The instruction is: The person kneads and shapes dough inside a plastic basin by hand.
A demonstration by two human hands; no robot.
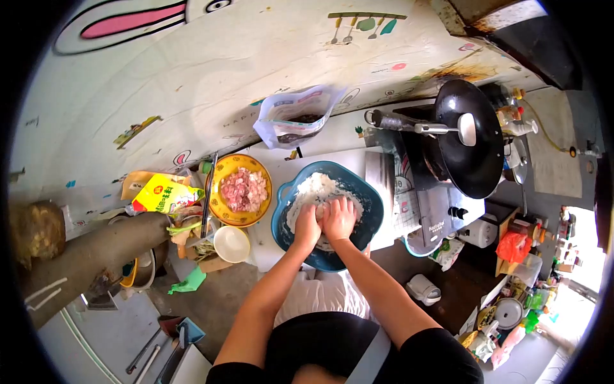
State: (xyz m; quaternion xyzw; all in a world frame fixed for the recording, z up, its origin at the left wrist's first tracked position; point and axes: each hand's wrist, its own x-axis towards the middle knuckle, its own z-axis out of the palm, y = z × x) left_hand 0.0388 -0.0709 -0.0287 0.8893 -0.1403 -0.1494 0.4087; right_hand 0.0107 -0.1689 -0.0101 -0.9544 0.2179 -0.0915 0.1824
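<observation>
A blue basin [279,224] on the white counter holds white flour [318,184], partly clumped into dough. Both of my hands are inside it, side by side. My left hand [308,225] presses down with its fingers curled into the dough. Beside it, my right hand [339,219] has its fingers bent over the same floury mass. Most of the dough under my palms is hidden. To the left stands a yellow patterned bowl [215,214] of chopped raw meat [244,190]. Chopsticks [208,195] lie along that bowl's left side.
A small cream bowl [231,244] and a yellow seasoning packet [167,194] are at left. Behind the basin leans an open plastic bag [299,118]. On the right, a black wok [470,153] with a spatula [467,130] tilts over the gas stove [448,214]. A cleaver [380,169] lies near the basin.
</observation>
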